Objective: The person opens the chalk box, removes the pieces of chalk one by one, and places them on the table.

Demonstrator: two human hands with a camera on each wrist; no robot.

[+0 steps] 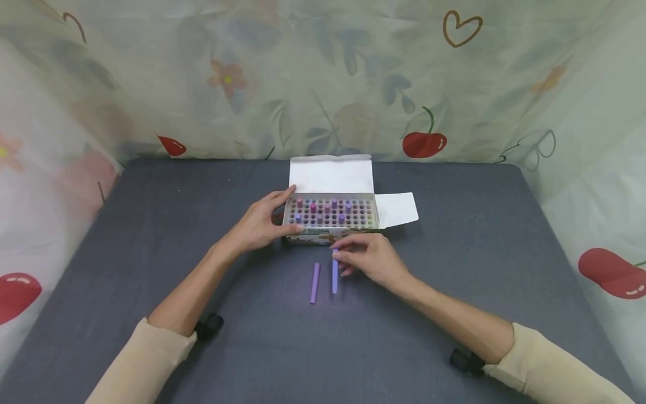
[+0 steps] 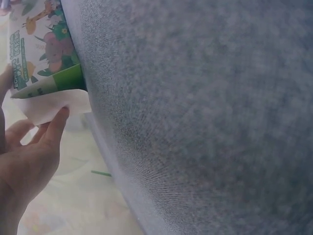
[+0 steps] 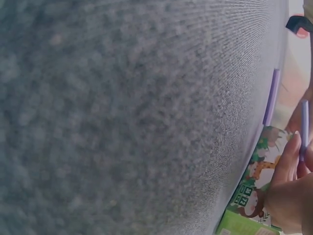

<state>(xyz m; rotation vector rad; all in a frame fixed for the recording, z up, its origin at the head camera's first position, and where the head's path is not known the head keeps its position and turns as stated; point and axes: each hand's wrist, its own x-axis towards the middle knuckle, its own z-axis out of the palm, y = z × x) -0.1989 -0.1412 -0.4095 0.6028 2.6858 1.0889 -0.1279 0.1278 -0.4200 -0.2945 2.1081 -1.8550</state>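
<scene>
Your left hand (image 1: 259,224) grips the left end of the lid-up box (image 1: 323,236), thumb in front, fingers behind, hiding part of that end. Box sits mid-width, nearer the table's (image 1: 454,235) far edge. On its near-edge side lies a loose purple stick (image 1: 315,283). Just right, your right hand (image 1: 370,258) pinches a lighter stick (image 1: 335,280), probably near its upper end; fingers partly hidden, hand cut off in the right wrist view.

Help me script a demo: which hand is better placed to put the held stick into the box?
Probably the right hand: it pinches the light-purple stick just in front of the box, while the left hand grips the box's left end.
</scene>
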